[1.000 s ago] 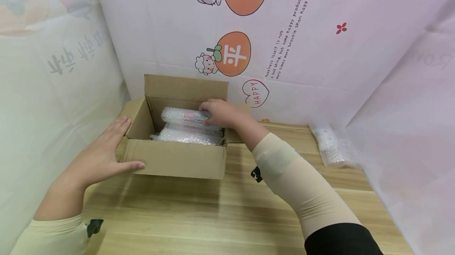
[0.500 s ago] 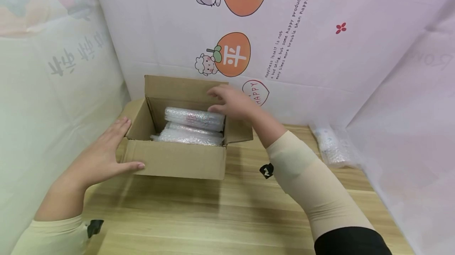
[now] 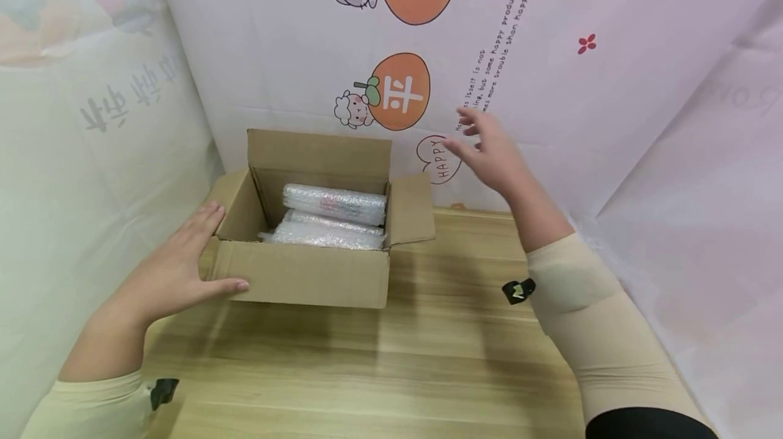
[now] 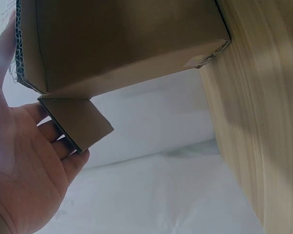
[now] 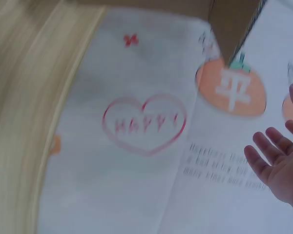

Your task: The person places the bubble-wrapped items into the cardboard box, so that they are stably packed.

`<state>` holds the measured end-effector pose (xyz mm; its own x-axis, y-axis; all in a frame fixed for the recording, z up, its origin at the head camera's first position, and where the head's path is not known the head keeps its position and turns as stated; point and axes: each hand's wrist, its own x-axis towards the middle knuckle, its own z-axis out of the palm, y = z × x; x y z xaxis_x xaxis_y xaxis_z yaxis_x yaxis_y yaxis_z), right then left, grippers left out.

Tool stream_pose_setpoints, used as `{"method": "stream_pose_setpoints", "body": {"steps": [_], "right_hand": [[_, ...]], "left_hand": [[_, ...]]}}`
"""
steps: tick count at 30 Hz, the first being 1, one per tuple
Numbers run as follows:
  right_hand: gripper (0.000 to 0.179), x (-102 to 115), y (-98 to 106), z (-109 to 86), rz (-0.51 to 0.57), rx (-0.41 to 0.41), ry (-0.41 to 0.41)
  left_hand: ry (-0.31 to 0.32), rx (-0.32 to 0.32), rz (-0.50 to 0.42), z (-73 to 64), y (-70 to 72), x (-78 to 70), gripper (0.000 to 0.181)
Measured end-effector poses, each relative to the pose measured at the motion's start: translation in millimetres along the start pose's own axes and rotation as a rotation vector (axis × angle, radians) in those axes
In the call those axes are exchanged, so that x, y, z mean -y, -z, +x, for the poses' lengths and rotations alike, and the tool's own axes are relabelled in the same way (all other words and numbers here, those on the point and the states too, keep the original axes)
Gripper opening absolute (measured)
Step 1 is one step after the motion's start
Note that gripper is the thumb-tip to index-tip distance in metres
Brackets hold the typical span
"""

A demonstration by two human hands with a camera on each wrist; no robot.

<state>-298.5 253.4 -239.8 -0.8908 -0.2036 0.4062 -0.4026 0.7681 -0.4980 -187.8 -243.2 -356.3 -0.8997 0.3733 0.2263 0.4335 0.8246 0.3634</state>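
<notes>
An open cardboard box (image 3: 306, 274) stands near the back left of the table, its flaps spread outward. Inside lie several bubble-wrapped packages (image 3: 335, 205), stacked over one another. My left hand (image 3: 171, 272) rests at the box's left corner, fingers extended along the side flap (image 4: 78, 119) and thumb lying on the front flap. The left wrist view shows the palm and the fingers against that small flap. My right hand (image 3: 492, 153) is raised in the air to the right of the box, fingers loosely spread, holding nothing. Its fingers appear at the edge of the right wrist view.
The wooden table (image 3: 367, 371) meets a printed sheet (image 3: 520, 38) at the back, with further white sheets as walls on the left and right. Behind my right forearm, clear plastic wrap (image 3: 590, 230) shows slightly at the table's back right corner.
My right hand has left the upper bubble-wrapped package, risen out of the box and moved right, without anything in it. The package now lies by itself in the box. My left hand stays put.
</notes>
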Motion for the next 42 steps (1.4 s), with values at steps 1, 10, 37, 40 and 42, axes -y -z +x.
{"method": "stream_pose_setpoints", "body": {"steps": [1,10,37,40,42], "right_hand": [[0.073,-8,5,-2.3,-0.008,-0.013,-0.027],[0.079,-69,34,-27.5,-0.123,-0.067,-0.248],[0.104,-204,31,-115.0,-0.462,0.130,-0.620],[0.107,-213,25,-122.9,-0.480,0.154,-0.645],[0.109,-219,21,-127.8,-0.478,0.163,-0.667]], "left_hand": [[-0.001,-0.001,0.000,0.0,-0.1,0.2,0.121],[-0.001,-0.004,0.002,0.5,-0.4,0.6,0.121],[0.000,0.003,0.009,0.8,-0.1,0.4,0.121],[-0.002,-0.001,0.008,1.1,-0.7,1.2,0.121],[-0.003,-0.002,0.008,1.3,-1.1,1.5,0.121]]}}
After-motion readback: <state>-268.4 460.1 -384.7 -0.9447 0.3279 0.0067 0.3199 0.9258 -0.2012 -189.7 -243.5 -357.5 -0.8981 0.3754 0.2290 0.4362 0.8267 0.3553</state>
